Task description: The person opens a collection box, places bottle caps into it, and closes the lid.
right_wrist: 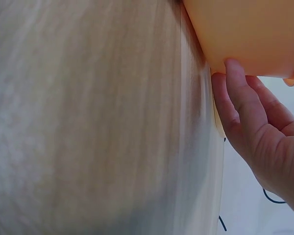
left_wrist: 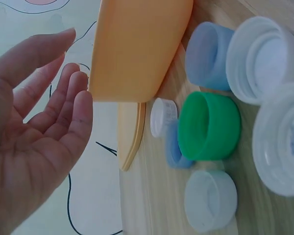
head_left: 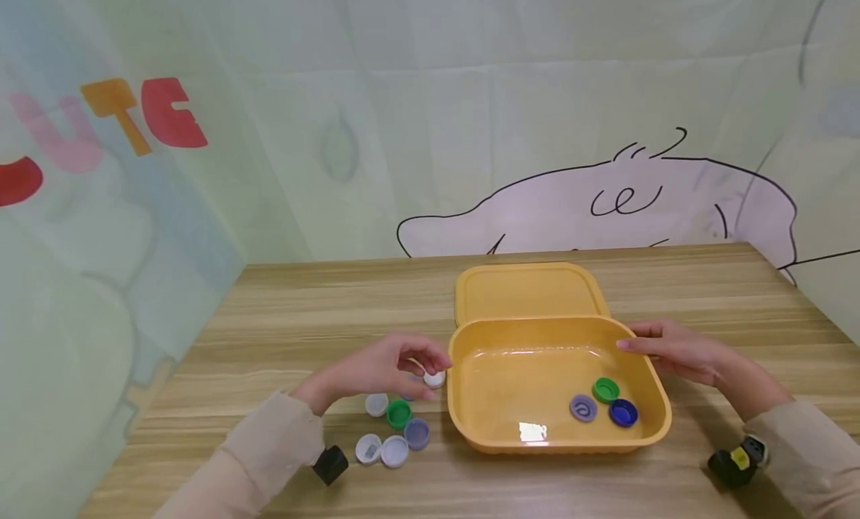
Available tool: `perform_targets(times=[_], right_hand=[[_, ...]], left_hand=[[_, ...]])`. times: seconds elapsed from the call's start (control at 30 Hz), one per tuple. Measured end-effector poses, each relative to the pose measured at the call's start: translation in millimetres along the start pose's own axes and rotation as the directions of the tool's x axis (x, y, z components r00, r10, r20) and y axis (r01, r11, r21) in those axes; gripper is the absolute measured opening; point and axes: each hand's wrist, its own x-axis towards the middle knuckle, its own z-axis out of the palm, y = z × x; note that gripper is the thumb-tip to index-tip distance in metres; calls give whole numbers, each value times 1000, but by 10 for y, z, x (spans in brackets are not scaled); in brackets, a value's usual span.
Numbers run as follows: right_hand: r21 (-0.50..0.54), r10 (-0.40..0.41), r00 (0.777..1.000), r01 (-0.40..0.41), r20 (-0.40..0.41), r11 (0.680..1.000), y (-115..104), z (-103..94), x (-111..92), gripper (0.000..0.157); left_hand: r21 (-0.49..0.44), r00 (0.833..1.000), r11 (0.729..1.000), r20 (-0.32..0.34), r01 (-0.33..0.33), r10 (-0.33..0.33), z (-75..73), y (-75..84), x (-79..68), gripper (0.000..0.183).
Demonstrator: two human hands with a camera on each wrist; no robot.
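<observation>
A yellow plastic box [head_left: 517, 381] stands uncovered on the table. Inside it, toward the right, lie a green bottle cap [head_left: 606, 390], a dark blue cap [head_left: 623, 413] and a pale purple cap [head_left: 583, 408]. My left hand [head_left: 396, 366] hovers by the box's left wall, its fingers loosely bent and nothing in them. Below it are several loose caps, among them a green cap [left_wrist: 209, 126], a bluish cap [left_wrist: 208, 55] and a white cap [left_wrist: 264, 58]. My right hand [head_left: 685, 355] holds the box's right wall, thumb over the rim, fingers [right_wrist: 242, 93] against the outside.
Behind the box, a yellow lid [head_left: 527, 291] lies flat on the wooden table [head_left: 322, 302]. A printed cloth [head_left: 430, 116] hangs beyond the table's back edge. Each wrist carries a small black device, one of them the left wrist device [head_left: 331, 465].
</observation>
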Motion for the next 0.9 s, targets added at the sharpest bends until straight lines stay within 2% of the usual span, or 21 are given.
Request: perform_targets(times=[0.27, 0.57, 0.9], right_hand=[[8, -4, 1000, 3, 9, 1000, 10, 4, 12, 35], [-21, 13, 1000, -13, -13, 1000, -10, 13, 6, 43], [-5, 16, 1000, -16, -6, 1000, 0, 6, 6, 41]], left_hand=[[20, 996, 997, -32, 79, -78, -83, -99, -157, 37], [36, 991, 993, -85, 108, -105, -143, -230, -311, 38], [33, 969, 979, -152, 200, -193, -175, -339, -430, 45]])
